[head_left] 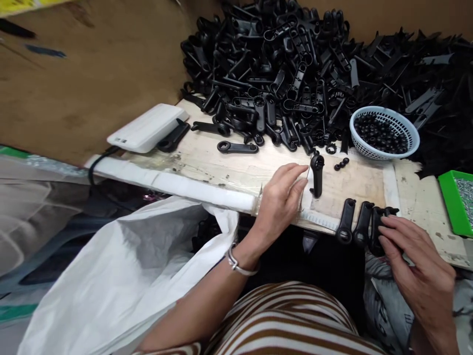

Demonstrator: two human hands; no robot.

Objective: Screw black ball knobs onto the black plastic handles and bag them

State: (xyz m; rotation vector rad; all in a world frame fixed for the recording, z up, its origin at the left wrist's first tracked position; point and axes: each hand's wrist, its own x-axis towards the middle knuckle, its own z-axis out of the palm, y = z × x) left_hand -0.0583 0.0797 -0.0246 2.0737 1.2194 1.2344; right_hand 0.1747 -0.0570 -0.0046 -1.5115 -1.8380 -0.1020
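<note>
My left hand [283, 192] is beside a black plastic lever-shaped part [317, 177] that lies near the table's front. Its thumb and index finger are apart, and a thin line shows by their tips; I cannot tell what it is. Over at the front right edge, my right hand [416, 251] has its thumb and fingers around the end one of a row of similar black lever-shaped parts [376, 231]. The fingers partly cover that part. Two more levers, one of them here [346, 222], lie to its left with their round ends toward me.
A large heap of black plastic parts [266, 64] covers the back. A pale blue basket [416, 145] holds small black pieces. A green tray [449, 202] of small metal pieces stands right; a white box-shaped device [148, 128] lies left. A white sack [111, 266] hangs at the front edge.
</note>
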